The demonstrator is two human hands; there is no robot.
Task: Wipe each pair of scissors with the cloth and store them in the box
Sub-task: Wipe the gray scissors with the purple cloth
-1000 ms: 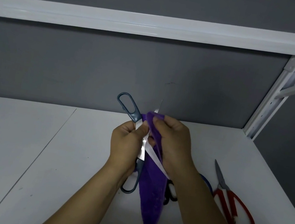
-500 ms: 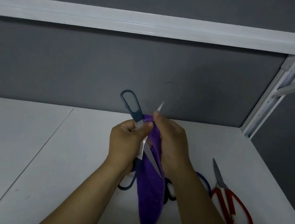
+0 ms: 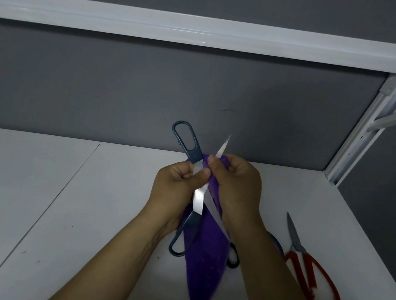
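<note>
A purple cloth (image 3: 201,263) hangs in a long fold over the white table (image 3: 51,204), its pointed end nearest the person. Above that point both hands work close together. The left hand (image 3: 175,185), just left of the cloth, has its fingers curled and its thumb pressed on the teal-handled scissors (image 3: 197,202), gripping them near where the two blades cross. The scissors are held spread open, one handle loop dropping beside the cloth and the other rising up and left of it. The right hand (image 3: 235,185) is bunched round the top of the cloth, with thumb and fingers pinching the upper blade through the fabric. Compared with half a second ago, more bare blade sticks out above the right thumb, so the cloth-wrapped grip sits lower on the steel. The left hand's hold looks unchanged. Partly hidden behind the cloth's right edge lies a pair of black-handled scissors (image 3: 233,258). Farther right of the cloth, red-handled scissors (image 3: 311,281) lie flat on the table, blades closed and pointing away. Beyond the cloth stand a grey back panel (image 3: 123,90) and a white rail (image 3: 185,30).
</note>
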